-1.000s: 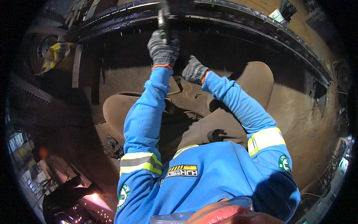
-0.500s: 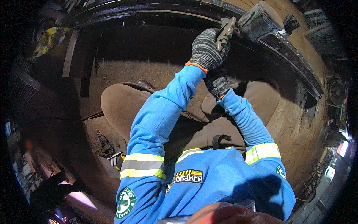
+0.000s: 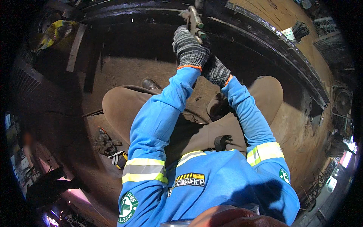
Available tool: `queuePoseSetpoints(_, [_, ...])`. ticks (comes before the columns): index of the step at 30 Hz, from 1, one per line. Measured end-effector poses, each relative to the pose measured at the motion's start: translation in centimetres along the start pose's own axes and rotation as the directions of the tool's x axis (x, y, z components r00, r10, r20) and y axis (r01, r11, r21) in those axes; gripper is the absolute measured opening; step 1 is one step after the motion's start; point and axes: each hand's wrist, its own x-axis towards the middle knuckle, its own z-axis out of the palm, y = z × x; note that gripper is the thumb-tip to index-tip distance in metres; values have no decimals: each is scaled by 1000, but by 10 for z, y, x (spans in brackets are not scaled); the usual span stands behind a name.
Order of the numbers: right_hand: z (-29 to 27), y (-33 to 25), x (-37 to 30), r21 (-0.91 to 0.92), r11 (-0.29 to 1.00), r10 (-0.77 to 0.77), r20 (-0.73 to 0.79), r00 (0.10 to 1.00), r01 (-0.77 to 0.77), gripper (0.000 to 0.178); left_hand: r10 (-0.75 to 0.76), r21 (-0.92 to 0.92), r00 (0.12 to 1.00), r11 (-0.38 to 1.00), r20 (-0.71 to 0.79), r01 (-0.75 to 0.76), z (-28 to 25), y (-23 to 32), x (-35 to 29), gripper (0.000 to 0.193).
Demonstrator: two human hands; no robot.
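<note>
My left hand (image 3: pixel 191 47), in a grey-and-black knitted glove with an orange cuff, is closed around a brownish metal tool (image 3: pixel 195 23). This tool is narrow and clamp-like, with round green ends on its right side. It is held above the dark ground near a long dark metal beam (image 3: pixel 261 36). Just behind and to the right, my gloved right hand (image 3: pixel 217 72) is closed close to the left wrist. Whatever lies in its fingers is hidden. A grey upright piece (image 3: pixel 199 4) shows beyond the tool at the top edge; whether they join, I cannot tell.
Beyond the beam stands a white holder (image 3: pixel 289 34) with thin dark rods. To the left lie a flat metal strip (image 3: pixel 76 47) and a yellow-and-black cloth (image 3: pixel 56 34). A dark glove-like item (image 3: pixel 106 142) and a yellow-and-black tool (image 3: pixel 121 159) rest by my left knee. A fan (image 3: pixel 342 101) stands far right.
Both hands have moved left with the tool, the left also slightly upward. A grey blocky object beside the tool no longer shows at the beam, and the white holder is now uncovered.
</note>
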Motion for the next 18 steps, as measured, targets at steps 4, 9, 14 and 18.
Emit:
queuePoseSetpoints(4, [-3, -17, 11, 670, 736, 122, 6, 992, -95, 28, -42, -4, 993, 999, -106, 42, 1, -9, 1, 43])
queuePoseSetpoints(9, [-4, -28, 11, 438, 894, 102, -2, 995, -91, 31, -41, -76, 999, 996, 28, 43, -7, -10, 5, 37])
queuePoseSetpoints(14, [1, -44, -4, -202, 979, -51, -161, 986, 18, 43, 23, -162, 974, 987, 224, 14, -21, 1, 8, 34])
queuePoseSetpoints(18, [-2, -65, -8, -245, 969, -32, -275, 961, -37, 51, 169, -342, 946, 937, 276, -68, -30, 6, 11, 35])
